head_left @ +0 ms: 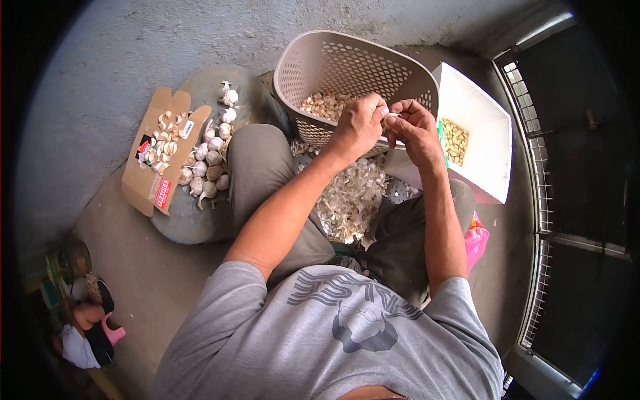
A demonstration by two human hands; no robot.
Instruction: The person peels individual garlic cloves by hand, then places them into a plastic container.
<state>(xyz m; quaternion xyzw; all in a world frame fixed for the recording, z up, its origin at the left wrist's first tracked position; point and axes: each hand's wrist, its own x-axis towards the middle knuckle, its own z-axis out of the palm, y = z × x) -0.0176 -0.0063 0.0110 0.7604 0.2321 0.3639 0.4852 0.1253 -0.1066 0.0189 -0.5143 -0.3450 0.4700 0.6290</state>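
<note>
My left hand [361, 128] and my right hand [415, 131] meet in front of the perforated plastic basket [360, 53]. Between their fingertips is a small pale garlic clove [393, 116], partly covered by the fingers. Both hands are closed in a pinch around it. Inside the basket lie many unpeeled garlic cloves [323, 105]. Below my hands, between my legs, spreads a heap of papery garlic skins [350, 200]. Right of my right hand, peeled cloves [455, 143] rest in a white box [490, 127].
On the left, whole garlic bulbs [213, 159] sit on a round grey surface [183, 229], beside an opened cardboard box [137, 180] bearing loose cloves [162, 143]. A pink bag [476, 243] lies by my right knee. A metal-framed gate [543, 180] stands at right; a wall [167, 47] rises behind.
</note>
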